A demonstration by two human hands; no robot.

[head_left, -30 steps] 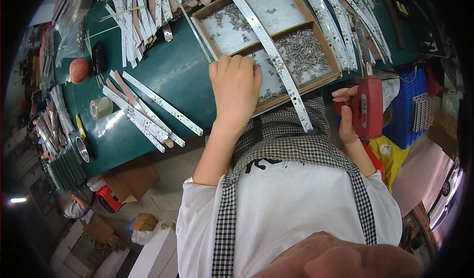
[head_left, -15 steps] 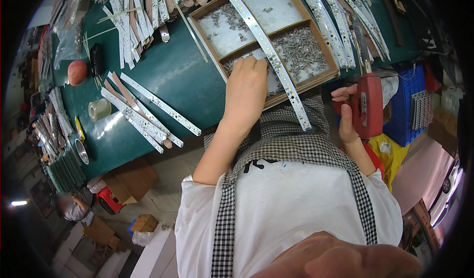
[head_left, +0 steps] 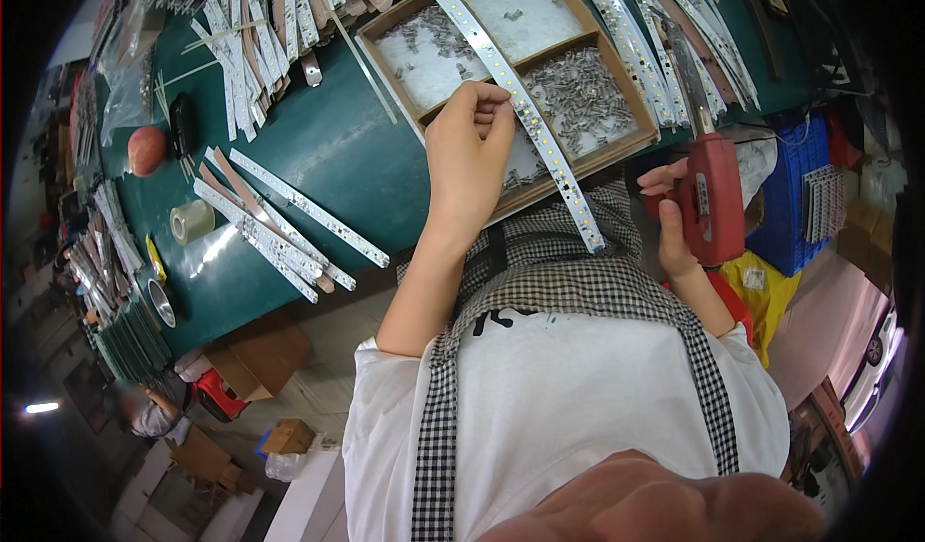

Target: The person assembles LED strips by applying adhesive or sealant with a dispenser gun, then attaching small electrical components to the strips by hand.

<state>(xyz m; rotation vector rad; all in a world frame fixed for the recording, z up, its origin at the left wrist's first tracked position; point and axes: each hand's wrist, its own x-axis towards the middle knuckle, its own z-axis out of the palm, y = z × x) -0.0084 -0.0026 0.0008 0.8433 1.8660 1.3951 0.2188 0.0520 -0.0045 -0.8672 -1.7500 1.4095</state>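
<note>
A white LED strip (head_left: pixel 533 121) lies slantwise across a wooden divided box (head_left: pixel 412 118), its near end jutting over the rim towards my checked apron. My left hand (head_left: pixel 469 152) is closed in a pinch, fingertips at the strip's left edge. Whatever sits between those fingers is too small or hidden to make out. Small metal pieces (head_left: pixel 583 99) fill the box's right compartment; others lie scattered in the remaining ones. To the right, my right hand (head_left: pixel 673 238) is closed round a red gun-shaped power tool (head_left: pixel 715 195) with a narrow metal tip pointing away from me.
Several LED strips (head_left: pixel 279 229) lie on the green table (head_left: pixel 337 147) at left, near a tape roll (head_left: pixel 193 221) and an apple (head_left: pixel 147 151). More strips (head_left: pixel 631 46) lie right of the box. A blue crate (head_left: pixel 785 200) stands beyond the red tool.
My left hand has risen out of the lower-left compartment and moved up to the strip's left edge. The strip and the red tool hold nearly the same place.
</note>
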